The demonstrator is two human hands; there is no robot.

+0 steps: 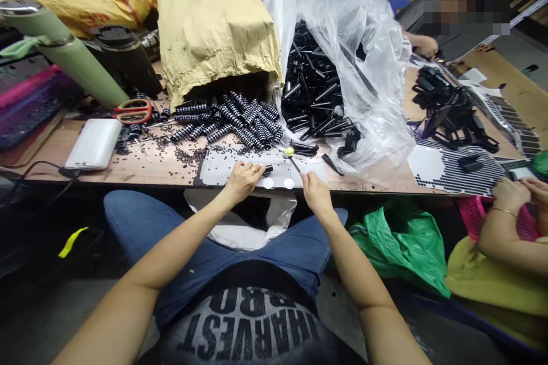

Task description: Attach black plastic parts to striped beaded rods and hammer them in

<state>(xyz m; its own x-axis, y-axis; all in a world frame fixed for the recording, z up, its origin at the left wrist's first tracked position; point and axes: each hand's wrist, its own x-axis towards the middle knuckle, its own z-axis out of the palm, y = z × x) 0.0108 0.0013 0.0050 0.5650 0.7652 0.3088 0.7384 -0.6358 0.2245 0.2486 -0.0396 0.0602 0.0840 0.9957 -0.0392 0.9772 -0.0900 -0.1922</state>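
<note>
My left hand [245,182] is closed around a short black cylindrical part [268,170] at the table's front edge. In my right hand [315,194] is a thin metal rod-like tool [295,163] with a yellow-green end pointing away from me. Both hands are over a pale sheet [222,166] dotted with small black bits, and two white discs lie near its front edge. Beyond them is a heap of black tubes with rows of pale marks [248,120], spilling from a yellow paper sack [214,23]. Glossy black plastic parts [312,91] fill a clear plastic bag [359,28].
Red-handled scissors [132,111], a white box-like device [93,144], a green bottle [81,63] and a dark tumbler [128,57] stand or lie at left. Black parts [449,108] are piled at right. A co-worker's hands [511,194] are at the far right, near a green bag [402,245].
</note>
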